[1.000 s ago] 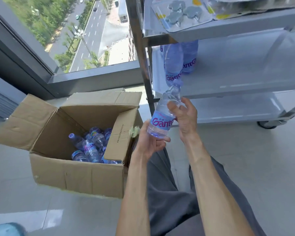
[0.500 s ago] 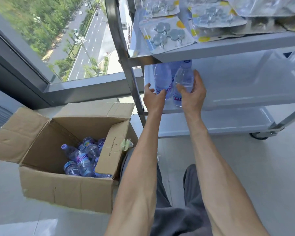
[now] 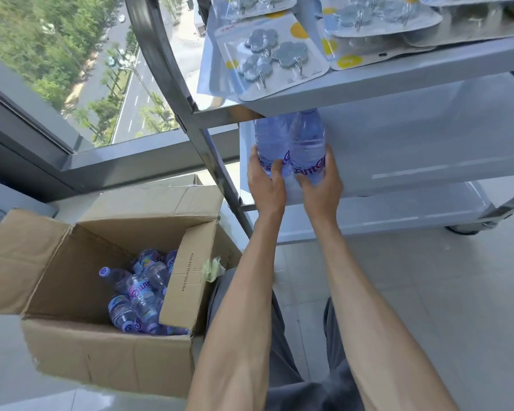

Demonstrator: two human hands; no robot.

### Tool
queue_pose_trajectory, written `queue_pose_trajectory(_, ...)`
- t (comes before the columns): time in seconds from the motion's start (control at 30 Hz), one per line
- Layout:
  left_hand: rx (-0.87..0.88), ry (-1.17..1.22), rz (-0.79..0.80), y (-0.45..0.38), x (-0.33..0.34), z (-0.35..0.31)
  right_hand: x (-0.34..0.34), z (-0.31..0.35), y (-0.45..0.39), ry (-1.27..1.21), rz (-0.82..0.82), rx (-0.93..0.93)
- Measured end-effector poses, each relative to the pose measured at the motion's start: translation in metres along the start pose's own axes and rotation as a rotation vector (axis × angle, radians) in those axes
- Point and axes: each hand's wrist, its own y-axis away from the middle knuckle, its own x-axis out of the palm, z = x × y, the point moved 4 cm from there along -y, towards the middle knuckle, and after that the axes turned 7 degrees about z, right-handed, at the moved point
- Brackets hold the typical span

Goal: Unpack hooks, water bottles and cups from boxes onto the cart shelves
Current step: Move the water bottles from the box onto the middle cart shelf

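Center frame: two water bottles (image 3: 291, 140) upright, side by side and touching, on the cart's middle shelf (image 3: 413, 173). Left hand (image 3: 266, 182) wrapped round the left bottle, right hand (image 3: 321, 185) wrapped round the right one. Hook packs (image 3: 269, 59) lie on the top shelf (image 3: 398, 81), upper right. Open cardboard box (image 3: 101, 351) lower left on the floor, more bottles (image 3: 137, 292) piled inside.

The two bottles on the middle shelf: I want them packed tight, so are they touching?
Touching. The head view shows the left bottle and right bottle upright, sides meeting with no gap.
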Motion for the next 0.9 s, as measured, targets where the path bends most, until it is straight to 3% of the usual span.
queue_pose_trajectory(0.27,-0.003,-0.004,-0.01,-0.004,0.0,0.003,0.013,-0.008,-0.026,0.137,0.014,0.103)
queue_pose_trajectory(0.4,-0.129,0.079,-0.05,0.003,-0.013,0.006,0.008,-0.007,-0.024,0.155,0.049,0.173)
queue_pose_trajectory(0.5,-0.214,0.154,-0.073,0.014,-0.037,0.004,-0.003,-0.005,-0.006,0.072,-0.12,0.26)
queue_pose_trajectory(0.63,-0.064,0.236,-0.084,0.033,-0.092,-0.012,-0.003,0.003,0.036,-0.002,-0.31,0.229)
queue_pose_trajectory(0.73,-0.024,0.259,-0.204,0.035,-0.149,-0.001,0.026,0.007,0.069,-0.028,-0.23,0.206)
queue_pose_trajectory(0.9,-0.336,0.176,-0.619,0.035,-0.247,0.084,0.114,0.022,0.126,-0.01,0.109,0.169)
